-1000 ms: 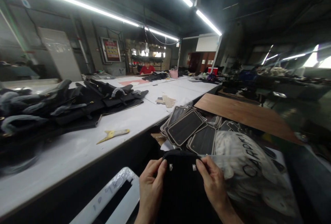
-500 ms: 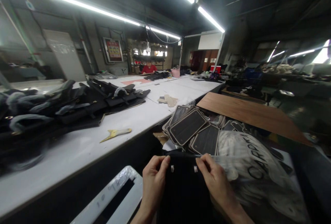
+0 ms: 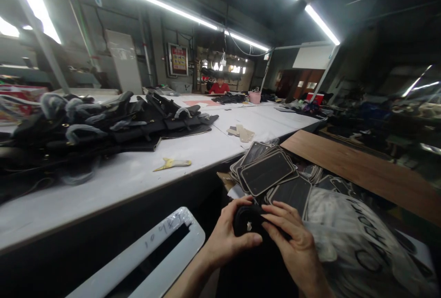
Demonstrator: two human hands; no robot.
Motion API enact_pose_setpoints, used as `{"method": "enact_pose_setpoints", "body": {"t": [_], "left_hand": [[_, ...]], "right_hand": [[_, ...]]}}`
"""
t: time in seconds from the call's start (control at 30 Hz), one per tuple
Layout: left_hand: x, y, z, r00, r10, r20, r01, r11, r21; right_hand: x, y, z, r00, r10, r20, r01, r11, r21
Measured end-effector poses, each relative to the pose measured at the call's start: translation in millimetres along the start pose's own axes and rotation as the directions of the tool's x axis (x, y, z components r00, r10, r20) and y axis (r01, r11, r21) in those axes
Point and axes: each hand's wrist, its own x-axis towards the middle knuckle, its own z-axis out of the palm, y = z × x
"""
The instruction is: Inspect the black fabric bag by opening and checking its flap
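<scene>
A black piece of material point(image 3: 248, 217), which looks like fabric, is curled into a rounded shape between my hands, with a small white tab point(image 3: 249, 227) on its near face. My left hand point(image 3: 232, 231) wraps round its left side, thumb in front and fingers over the top. Against its right side, the fingers of my right hand point(image 3: 292, 236) press with their tips. More black material hangs below, too dark to make out. Just beyond my hands lie several stacked dark panels with pale edges point(image 3: 265, 174).
On the white table point(image 3: 193, 183) to the left lie yellow-handled snips point(image 3: 172, 164), pale scraps point(image 3: 242, 132) and a heap of black bags point(image 3: 138, 126). A white slotted frame point(image 3: 165, 243) is at lower left. On the right are a lettered bag point(image 3: 337, 215) and a wooden board point(image 3: 344, 158).
The black material was held flat by its top edge with two white tabs showing; now it is curled between my hands. My view has swung left.
</scene>
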Motion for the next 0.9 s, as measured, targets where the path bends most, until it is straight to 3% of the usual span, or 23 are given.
{"method": "enact_pose_setpoints", "body": {"t": [0.13,0.3,0.43,0.53,0.63,0.9], "left_hand": [[0,9,-5,0.998,-0.008,0.061,0.007,1.000,0.011],[10,22,-7,0.990,-0.091,0.107,0.100,0.992,-0.073],[25,29,-10,0.966,-0.126,0.226,0.164,0.974,-0.159],[30,32,-11,0.938,-0.189,0.291,0.214,0.975,-0.056],[26,34,-8,0.943,-0.188,0.273,0.191,0.981,0.015],[13,27,1,0.962,-0.174,0.210,0.178,0.984,0.000]], "right_hand": [[-3,-10,-10,0.997,-0.061,0.043,0.061,0.998,0.012],[-10,-22,-21,0.973,-0.212,0.086,0.213,0.977,-0.004],[-8,-30,-22,0.975,-0.203,0.087,0.200,0.979,0.048],[-7,-35,-23,0.979,-0.187,0.074,0.184,0.982,0.053],[-12,-41,-25,0.970,-0.230,0.083,0.226,0.973,0.053],[-35,-52,-34,0.903,-0.422,0.078,0.426,0.904,-0.038]]}}
